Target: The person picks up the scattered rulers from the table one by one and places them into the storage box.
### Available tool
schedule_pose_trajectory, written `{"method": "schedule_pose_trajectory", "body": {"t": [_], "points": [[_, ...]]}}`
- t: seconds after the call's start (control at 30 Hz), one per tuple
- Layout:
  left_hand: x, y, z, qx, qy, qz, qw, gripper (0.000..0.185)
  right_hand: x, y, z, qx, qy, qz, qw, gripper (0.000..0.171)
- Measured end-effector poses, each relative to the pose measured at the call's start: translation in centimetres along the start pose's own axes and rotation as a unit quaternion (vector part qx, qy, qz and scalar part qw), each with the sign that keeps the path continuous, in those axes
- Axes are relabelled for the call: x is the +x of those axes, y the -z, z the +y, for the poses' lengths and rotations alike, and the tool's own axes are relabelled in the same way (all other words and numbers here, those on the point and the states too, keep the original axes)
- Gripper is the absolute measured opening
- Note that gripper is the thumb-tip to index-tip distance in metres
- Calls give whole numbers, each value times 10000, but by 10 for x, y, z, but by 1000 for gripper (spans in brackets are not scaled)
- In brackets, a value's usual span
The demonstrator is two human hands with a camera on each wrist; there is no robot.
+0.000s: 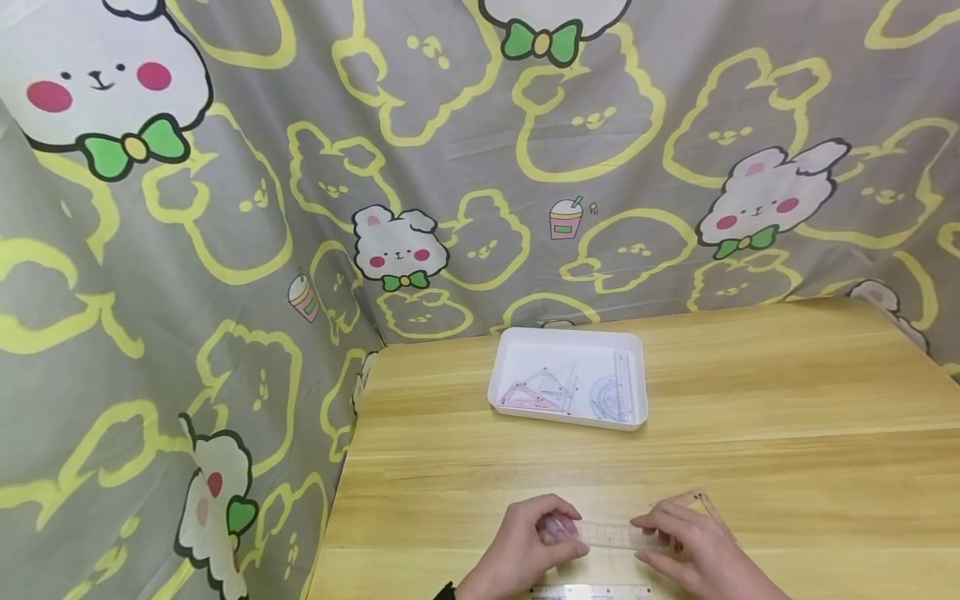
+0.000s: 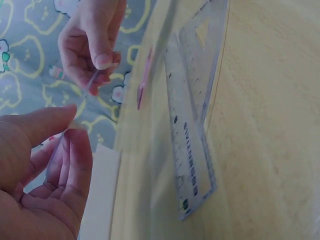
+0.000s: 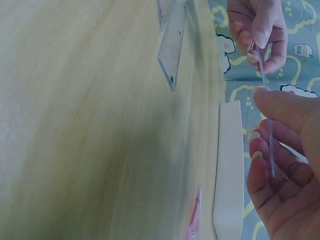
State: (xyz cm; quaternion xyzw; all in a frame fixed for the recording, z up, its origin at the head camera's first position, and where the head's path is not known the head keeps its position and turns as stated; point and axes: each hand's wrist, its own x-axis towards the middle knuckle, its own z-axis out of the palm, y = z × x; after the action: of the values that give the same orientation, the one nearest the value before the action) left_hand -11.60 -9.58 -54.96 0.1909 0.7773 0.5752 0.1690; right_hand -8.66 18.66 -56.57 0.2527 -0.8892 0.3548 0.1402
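A clear ruler (image 1: 606, 534) is stretched level between the two hands in the head view, above the wooden table. My left hand (image 1: 528, 533) pinches its left end between thumb and fingers. At the other end, my right hand (image 1: 697, 542) pinches it the same way. From the right wrist, the ruler (image 3: 271, 145) shows edge-on, its end passing over the curled fingers. Close below the hands, another clear ruler (image 2: 187, 160) with dark lettering lies on the table, overlapping a clear set square (image 2: 200, 70). An orange-pink set square (image 1: 712, 510) lies partly hidden behind the right hand.
A white tray (image 1: 517, 354) stands toward the back of the table (image 1: 787, 400). It holds a pink set square (image 1: 528, 396), a bluish protractor (image 1: 609, 398) and a ruler (image 1: 624, 383) along its right side. Patterned grey cloth (image 1: 465, 158) hangs behind and at the left.
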Motion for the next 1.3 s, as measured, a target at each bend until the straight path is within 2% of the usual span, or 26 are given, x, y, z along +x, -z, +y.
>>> {"method": "schedule_pose_trajectory", "body": {"t": [0.17,0.27,0.33,0.43,0.53,0.67,0.83,1.1,1.3], "points": [[1,-2,-4,-109,74,171,9998,25,0,0,-2,-162,-55,72,9998,36],[3,-3,-7,-671,240,233,9972,27,2,-1,-3,-416,25,188,9990,37],[6,-3,-8,-1180,360,283,9920,31,5,-1,-3,-483,104,279,9984,38],[12,-2,-8,-1947,435,341,9793,36,9,-1,-2,-401,179,423,9981,39],[19,-2,-9,-2321,495,440,9704,41,13,-2,0,-372,174,552,9976,39],[26,-1,-10,-2662,586,747,9592,40,19,-3,1,-338,190,627,9973,39],[37,4,-10,-2861,506,1203,9493,30,33,-3,6,-309,501,770,9953,38],[65,17,-4,-2815,225,1517,9472,26,66,-2,25,-705,1221,1082,9841,32],[91,22,-2,-2850,68,1817,9411,23,85,1,36,-857,1087,1027,9850,34]]}}
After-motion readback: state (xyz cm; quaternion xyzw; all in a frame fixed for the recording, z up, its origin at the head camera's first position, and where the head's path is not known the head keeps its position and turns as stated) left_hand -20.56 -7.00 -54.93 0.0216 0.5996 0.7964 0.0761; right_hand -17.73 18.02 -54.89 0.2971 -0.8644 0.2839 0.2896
